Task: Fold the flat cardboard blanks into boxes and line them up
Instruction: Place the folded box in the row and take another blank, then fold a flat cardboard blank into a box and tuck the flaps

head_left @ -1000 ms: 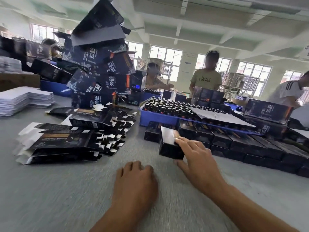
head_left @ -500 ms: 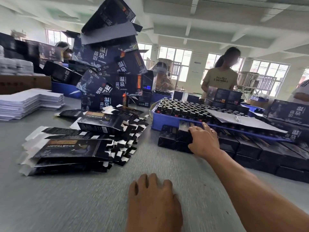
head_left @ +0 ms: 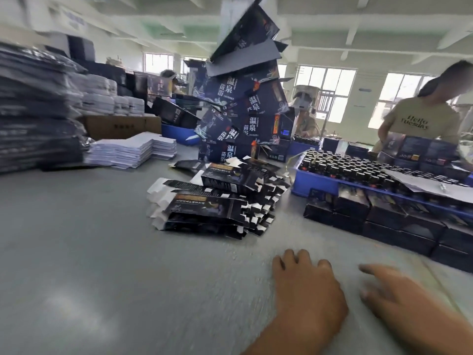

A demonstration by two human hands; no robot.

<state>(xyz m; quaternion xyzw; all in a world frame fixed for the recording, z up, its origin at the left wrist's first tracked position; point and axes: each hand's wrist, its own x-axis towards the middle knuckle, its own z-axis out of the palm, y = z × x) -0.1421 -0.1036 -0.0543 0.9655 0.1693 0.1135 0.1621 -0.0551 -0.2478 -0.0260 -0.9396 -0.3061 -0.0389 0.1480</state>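
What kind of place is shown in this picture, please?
Most likely a packing workshop in a factory. A pile of flat black cardboard blanks lies on the grey table, folded black boxes stand in rows, and a blue plastic crate holds many dark bottles.
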